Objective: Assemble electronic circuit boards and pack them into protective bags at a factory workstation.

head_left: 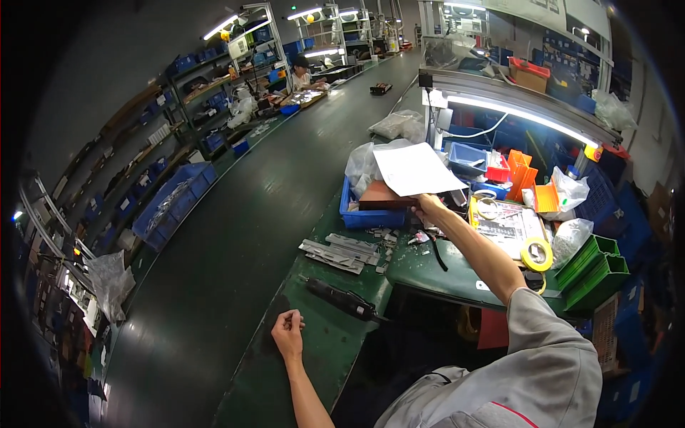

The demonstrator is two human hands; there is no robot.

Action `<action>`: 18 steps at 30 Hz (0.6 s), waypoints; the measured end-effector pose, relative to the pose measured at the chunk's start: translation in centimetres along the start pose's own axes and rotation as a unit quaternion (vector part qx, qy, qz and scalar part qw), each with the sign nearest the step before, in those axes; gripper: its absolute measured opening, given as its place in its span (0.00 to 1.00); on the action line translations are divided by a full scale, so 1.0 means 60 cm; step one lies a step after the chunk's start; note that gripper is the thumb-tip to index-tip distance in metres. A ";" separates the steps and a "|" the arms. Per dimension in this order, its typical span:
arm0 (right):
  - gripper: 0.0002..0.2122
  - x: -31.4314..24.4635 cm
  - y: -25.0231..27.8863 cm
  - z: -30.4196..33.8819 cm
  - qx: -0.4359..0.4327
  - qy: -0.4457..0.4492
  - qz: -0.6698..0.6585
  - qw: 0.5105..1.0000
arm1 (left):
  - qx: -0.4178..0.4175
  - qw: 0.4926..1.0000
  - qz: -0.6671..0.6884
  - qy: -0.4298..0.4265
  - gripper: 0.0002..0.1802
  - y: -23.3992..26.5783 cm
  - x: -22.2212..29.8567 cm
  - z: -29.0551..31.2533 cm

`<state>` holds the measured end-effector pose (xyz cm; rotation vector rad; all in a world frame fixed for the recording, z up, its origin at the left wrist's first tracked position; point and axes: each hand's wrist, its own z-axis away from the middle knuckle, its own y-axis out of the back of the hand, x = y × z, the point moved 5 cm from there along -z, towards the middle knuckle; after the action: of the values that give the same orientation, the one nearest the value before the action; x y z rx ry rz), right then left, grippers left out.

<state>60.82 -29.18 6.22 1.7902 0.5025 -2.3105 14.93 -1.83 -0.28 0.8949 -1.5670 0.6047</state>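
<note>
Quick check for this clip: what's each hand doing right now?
Left hand: loosely curled, nothing visible in it.
Right hand: closed on the brown board; whether it also grips the white sheet cannot be told.

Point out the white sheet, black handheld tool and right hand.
White sheet (419, 170): head view, middle of its face.
Black handheld tool (339, 298): head view, mid-body.
Right hand (429, 207): head view, back of the hand.

We are reading no words or numbers; on the posted sheet (548, 7) beyond the white paper (417, 170), print is showing too small.
</note>
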 end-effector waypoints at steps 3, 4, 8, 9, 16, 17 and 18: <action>0.08 0.010 0.003 0.025 -0.029 -0.022 -0.062 0.997 | -0.001 1.000 0.007 -0.003 0.11 -0.005 0.007 -0.001; 0.10 0.024 -0.007 0.050 -0.024 -0.044 -0.088 0.995 | 0.002 1.000 0.004 0.002 0.11 0.002 0.004 0.000; 0.09 0.037 -0.047 0.176 -0.103 -0.100 -0.106 0.984 | 0.006 1.000 -0.004 0.002 0.11 0.003 0.010 0.004; 0.09 0.040 -0.052 0.202 -0.113 -0.109 -0.098 0.983 | 0.004 1.000 -0.001 -0.002 0.11 -0.001 0.016 0.005; 0.15 0.096 -0.167 0.388 -0.326 -0.136 0.075 0.933 | 0.060 0.976 0.186 0.093 0.13 0.086 0.003 0.026; 0.16 0.109 -0.187 0.406 -0.358 -0.149 0.100 0.917 | 0.076 0.982 0.149 0.084 0.13 0.113 0.013 0.034; 0.14 0.120 -0.210 0.427 -0.392 -0.153 0.104 0.901 | 0.083 0.984 0.145 0.067 0.13 0.146 0.024 0.048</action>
<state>31.53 -26.45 6.90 1.0185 0.9522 -1.7935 6.08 0.62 1.42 0.7362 -1.5527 0.9941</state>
